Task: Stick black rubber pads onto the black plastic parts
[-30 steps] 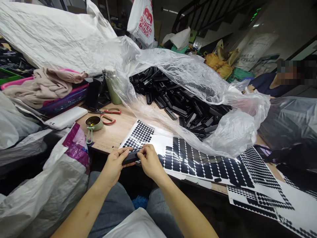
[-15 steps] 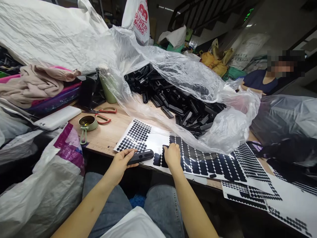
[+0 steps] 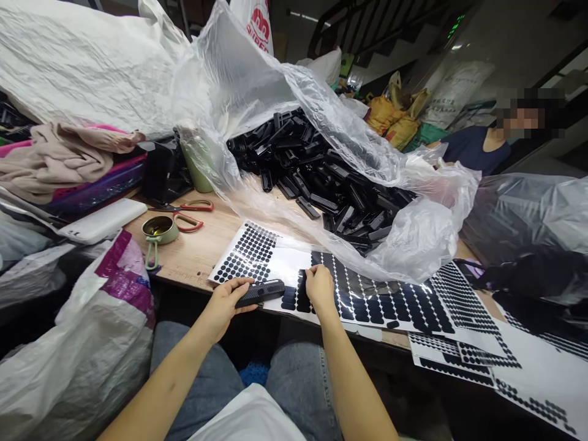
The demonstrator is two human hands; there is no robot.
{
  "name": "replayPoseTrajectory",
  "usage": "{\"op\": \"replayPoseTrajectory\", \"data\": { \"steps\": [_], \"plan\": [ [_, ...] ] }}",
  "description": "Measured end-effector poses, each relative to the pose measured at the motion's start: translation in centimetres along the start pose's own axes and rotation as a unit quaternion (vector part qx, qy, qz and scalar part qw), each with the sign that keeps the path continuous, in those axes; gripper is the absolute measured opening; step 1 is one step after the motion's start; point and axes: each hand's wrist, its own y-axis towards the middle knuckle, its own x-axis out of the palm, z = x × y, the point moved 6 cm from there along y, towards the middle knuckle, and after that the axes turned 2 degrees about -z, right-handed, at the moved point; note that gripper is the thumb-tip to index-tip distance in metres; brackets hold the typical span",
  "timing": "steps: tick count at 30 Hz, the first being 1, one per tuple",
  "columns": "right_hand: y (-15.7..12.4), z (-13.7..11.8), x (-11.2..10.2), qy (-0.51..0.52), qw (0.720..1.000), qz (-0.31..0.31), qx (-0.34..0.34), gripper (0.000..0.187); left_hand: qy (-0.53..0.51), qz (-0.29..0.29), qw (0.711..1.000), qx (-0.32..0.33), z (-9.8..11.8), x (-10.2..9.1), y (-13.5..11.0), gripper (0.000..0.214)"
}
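1. Your left hand: closed around a black part, thumb on top, fingers beneath. The part lies level at the near table edge, its free end pointing toward your right hand.
2. Your right hand: back to the camera, fingers curled down onto the pad sheet. You cannot tell whether the fingertips pinch a pad or only press on it.
3. Pad sheet: white backing with rows of black oblong pads, flat on the table and reaching right from your right hand.
4. Dot sheet: black round dots, just beyond your left hand, its right part under the pad sheet.
5. Bag: clear plastic, open toward you, its slack lip lying over the far edge of both sheets.
6. Pile: many black parts inside the bag, well behind your hands.
7. Scissors with red handles and a green cup: left of the dot sheet, near each other.
8. Bottle: green, upright, partly veiled by the bag.
9. Cloth: beige, heaped at far left.
10. Sack: white, beside your left knee.
11. Further sheets: overlapping at the right.
12. Another person: seated beyond the bag, well apart.
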Motion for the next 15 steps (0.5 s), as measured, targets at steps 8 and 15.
{"op": "replayPoseTrajectory", "data": {
  "steps": [8, 15],
  "plan": [
    [-5.9, -4.5, 1.9, 0.254, 0.943, -0.205, -0.062, 0.016, -0.021, -0.038, 0.999, -0.014, -0.1, 0.6, -0.1, 0.015],
    [-5.7, -2.5, 1.4, 0.310, 0.932, -0.184, 0.041, 0.021, -0.036, -0.038, 0.998, -0.025, 0.8, 0.5, -1.0, 0.014]
  ]
}}
